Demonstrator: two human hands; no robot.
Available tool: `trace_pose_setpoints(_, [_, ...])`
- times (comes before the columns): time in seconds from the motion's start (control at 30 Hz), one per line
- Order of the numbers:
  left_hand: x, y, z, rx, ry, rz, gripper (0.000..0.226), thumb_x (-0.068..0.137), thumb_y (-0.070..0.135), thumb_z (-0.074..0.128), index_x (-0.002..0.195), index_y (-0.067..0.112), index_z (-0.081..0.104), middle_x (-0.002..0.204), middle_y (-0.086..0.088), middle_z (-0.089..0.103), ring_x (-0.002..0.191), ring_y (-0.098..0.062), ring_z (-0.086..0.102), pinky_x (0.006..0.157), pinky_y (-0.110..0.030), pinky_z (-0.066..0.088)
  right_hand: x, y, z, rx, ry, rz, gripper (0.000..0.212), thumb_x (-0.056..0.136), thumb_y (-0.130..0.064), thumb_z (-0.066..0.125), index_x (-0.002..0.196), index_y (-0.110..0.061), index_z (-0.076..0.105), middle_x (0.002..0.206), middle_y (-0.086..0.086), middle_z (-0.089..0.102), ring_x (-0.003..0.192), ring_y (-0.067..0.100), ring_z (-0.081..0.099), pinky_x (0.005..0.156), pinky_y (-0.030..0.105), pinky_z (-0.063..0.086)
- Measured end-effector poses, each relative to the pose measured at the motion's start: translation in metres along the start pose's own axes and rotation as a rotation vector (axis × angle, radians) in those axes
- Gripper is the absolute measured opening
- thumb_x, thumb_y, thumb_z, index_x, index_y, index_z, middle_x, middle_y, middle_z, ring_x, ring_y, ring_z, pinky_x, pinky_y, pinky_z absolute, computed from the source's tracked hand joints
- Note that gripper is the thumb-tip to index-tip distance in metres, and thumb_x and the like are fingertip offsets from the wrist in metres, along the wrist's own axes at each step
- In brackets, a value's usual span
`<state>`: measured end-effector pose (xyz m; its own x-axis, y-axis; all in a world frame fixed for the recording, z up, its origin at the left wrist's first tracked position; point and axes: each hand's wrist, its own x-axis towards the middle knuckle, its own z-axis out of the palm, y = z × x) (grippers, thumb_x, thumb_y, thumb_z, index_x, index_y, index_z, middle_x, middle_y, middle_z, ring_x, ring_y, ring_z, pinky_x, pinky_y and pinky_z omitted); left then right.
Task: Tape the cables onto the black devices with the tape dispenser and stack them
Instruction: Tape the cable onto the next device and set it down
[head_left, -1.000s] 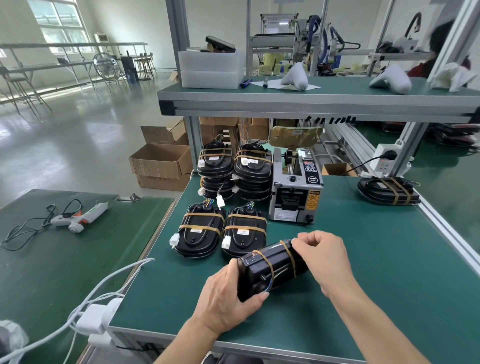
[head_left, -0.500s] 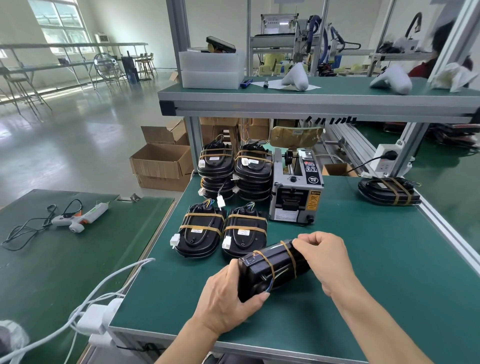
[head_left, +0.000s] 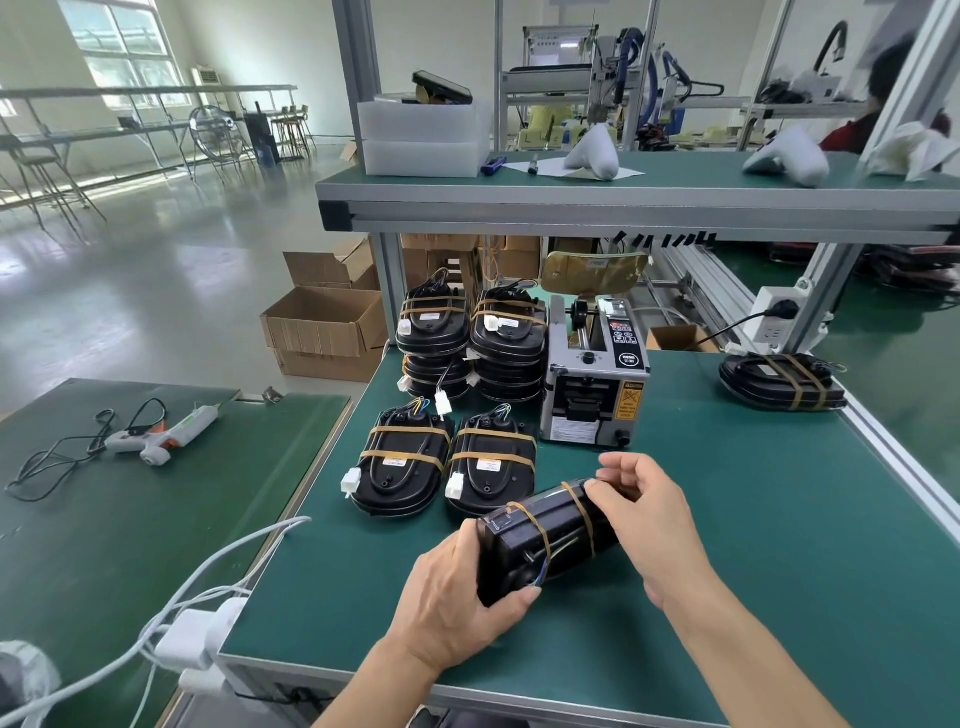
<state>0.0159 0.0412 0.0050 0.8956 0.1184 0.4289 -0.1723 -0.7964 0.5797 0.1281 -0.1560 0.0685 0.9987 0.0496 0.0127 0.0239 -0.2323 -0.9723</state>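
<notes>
A black device (head_left: 540, 540) stands on its edge on the green bench (head_left: 727, 597), with two tan tape strips across it and thin cables tucked along its side. My left hand (head_left: 457, 597) grips its near end. My right hand (head_left: 649, 519) holds its far end, fingers pressing on the farther tape strip. Two taped black devices (head_left: 402, 467) (head_left: 491, 473) lie flat just behind. Two stacks of taped devices (head_left: 434, 338) (head_left: 509, 343) stand farther back. The grey tape dispenser (head_left: 592, 395) sits right of the stacks.
Another taped device (head_left: 779, 382) lies at the bench's far right. A glue gun (head_left: 161, 436) with its cord rests on the left table. White power adapters and cables (head_left: 192, 634) hang at the bench's near-left corner. A shelf (head_left: 623, 205) overhangs the back.
My right hand's fingers have shifted slightly along the farther tape strip. The device and my left hand stay almost where they were.
</notes>
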Motion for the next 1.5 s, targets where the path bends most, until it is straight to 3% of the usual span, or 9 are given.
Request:
trace_pose_setpoints(0.33, [-0.001, -0.002, 0.002, 0.0, 0.003, -0.005, 0.053, 0.082, 0.066, 0.07, 0.107, 0.022, 0.054, 0.094, 0.015, 0.065, 0.08, -0.011, 0.061, 0.069, -0.027, 0.051, 0.005, 0.0, -0.001, -0.004, -0.113, 0.067, 0.017, 0.086, -0.033, 0.078, 0.102, -0.032, 0.074, 0.111, -0.005, 0.07, 0.105, 0.012, 0.066, 0.09, 0.033, 0.056])
trace_pose_setpoints(0.5, [-0.001, -0.004, 0.003, 0.001, -0.009, -0.009, 0.053, 0.082, 0.066, 0.069, 0.108, 0.022, 0.054, 0.096, 0.015, 0.066, 0.082, -0.012, 0.062, 0.07, -0.029, 0.052, 0.006, 0.003, -0.002, 0.077, -0.121, 0.078, 0.01, 0.094, -0.023, 0.072, 0.096, -0.03, 0.078, 0.109, -0.002, 0.071, 0.102, 0.012, 0.066, 0.078, 0.024, 0.047])
trace_pose_setpoints(0.67, [0.0, -0.002, 0.002, -0.004, -0.013, -0.01, 0.047, 0.082, 0.065, 0.07, 0.109, 0.037, 0.043, 0.094, 0.026, 0.057, 0.083, -0.008, 0.059, 0.07, -0.009, 0.04, 0.009, 0.002, -0.004, 0.076, -0.085, 0.1, 0.027, 0.1, -0.015, 0.059, 0.092, -0.029, 0.08, 0.099, -0.008, 0.076, 0.101, 0.012, 0.067, 0.08, 0.025, 0.047])
trace_pose_setpoints(0.83, [0.0, -0.004, 0.003, -0.001, 0.001, -0.008, 0.051, 0.082, 0.066, 0.071, 0.109, 0.027, 0.053, 0.096, 0.017, 0.066, 0.082, -0.009, 0.062, 0.07, -0.026, 0.052, 0.011, 0.016, -0.017, -0.069, -0.262, -0.122, 0.017, 0.102, -0.045, 0.059, 0.11, -0.043, 0.074, 0.116, -0.022, 0.071, 0.113, -0.004, 0.062, 0.1, 0.025, 0.044])
trace_pose_setpoints(1.0, [0.0, -0.004, 0.004, 0.004, -0.003, 0.003, 0.05, 0.083, 0.064, 0.071, 0.11, 0.025, 0.055, 0.097, 0.018, 0.066, 0.085, -0.008, 0.062, 0.073, -0.026, 0.053, 0.023, 0.029, -0.045, -0.287, -0.515, -0.211, 0.051, 0.09, -0.076, 0.053, 0.137, -0.057, 0.053, 0.138, -0.032, 0.058, 0.13, -0.01, 0.051, 0.11, 0.024, 0.037])
trace_pose_setpoints(1.1, [0.001, -0.006, 0.003, -0.001, -0.018, -0.002, 0.048, 0.085, 0.064, 0.069, 0.114, 0.031, 0.052, 0.097, 0.022, 0.063, 0.087, -0.003, 0.06, 0.075, -0.02, 0.05, 0.029, 0.024, -0.053, -0.364, -0.61, -0.224, 0.058, 0.087, -0.072, 0.062, 0.141, -0.055, 0.048, 0.14, -0.029, 0.058, 0.13, -0.006, 0.054, 0.113, 0.028, 0.04])
trace_pose_setpoints(1.23, [-0.001, -0.009, 0.001, -0.044, -0.052, -0.026, 0.048, 0.085, 0.064, 0.069, 0.118, 0.047, 0.038, 0.102, 0.026, 0.063, 0.091, 0.0, 0.061, 0.078, -0.018, 0.049, 0.03, 0.007, -0.056, -0.411, -0.623, -0.277, 0.043, 0.084, -0.056, 0.071, 0.125, -0.05, 0.059, 0.125, -0.021, 0.068, 0.117, 0.002, 0.064, 0.109, 0.038, 0.047])
trace_pose_setpoints(1.33, [-0.001, -0.011, 0.001, -0.077, -0.027, -0.039, 0.061, 0.083, 0.066, 0.068, 0.124, 0.058, 0.024, 0.103, 0.027, 0.064, 0.088, 0.004, 0.062, 0.078, -0.006, 0.042, 0.028, -0.019, -0.061, -0.476, -0.589, -0.337, 0.046, 0.076, -0.06, 0.073, 0.119, -0.053, 0.06, 0.117, -0.025, 0.069, 0.11, -0.002, 0.064, 0.099, 0.031, 0.049])
trace_pose_setpoints(1.5, [-0.001, -0.013, 0.004, -0.073, 0.008, -0.035, 0.068, 0.083, 0.071, 0.062, 0.132, 0.036, 0.031, 0.108, 0.016, 0.064, 0.076, 0.007, 0.057, 0.073, -0.009, 0.037, 0.018, -0.072, -0.058, -0.747, -0.504, -0.608, 0.061, 0.069, -0.075, 0.069, 0.121, -0.044, 0.061, 0.114, -0.026, 0.062, 0.108, -0.001, 0.058, 0.093, 0.026, 0.048])
